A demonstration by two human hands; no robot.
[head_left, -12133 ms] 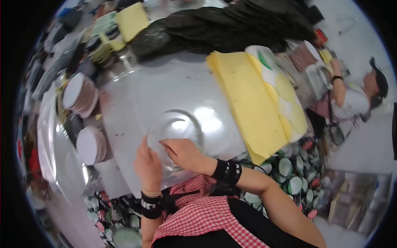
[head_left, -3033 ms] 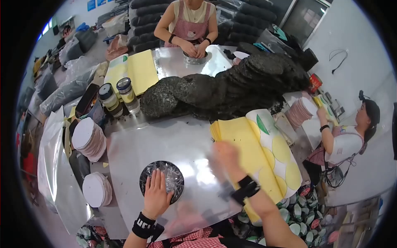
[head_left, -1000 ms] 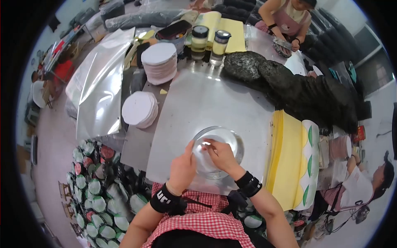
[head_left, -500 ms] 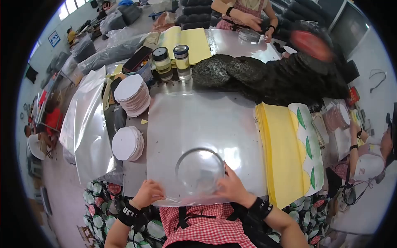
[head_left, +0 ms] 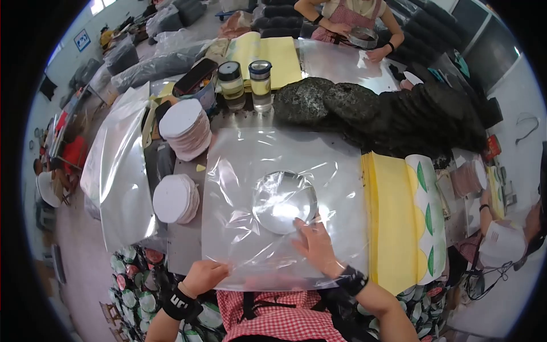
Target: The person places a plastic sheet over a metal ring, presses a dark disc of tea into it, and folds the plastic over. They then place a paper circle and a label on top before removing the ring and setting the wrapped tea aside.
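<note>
A stack of clear plastic sheets lies in front of me, its surface wrinkled and shiny with reflections. At the near left corner, my left hand is closed, fingers pinching the sheet's edge. Toward the middle of the stack lies a round ring with a thin rim. My right hand has its fingers at the ring's near right rim, closed on it. Two piles of white paper discs stand left of the sheets. Yellow paper sheets lie close on the right.
Dark round cakes are heaped along the far side, beside two lidded bottles. Plastic film hangs over the left. Across the table a co-worker holds a ring; another person sits at right.
My right hand and the ring have moved away from me, toward the middle of the sheets. The top sheet looks more wrinkled. Across the table, a blurred red round thing has gone from view.
</note>
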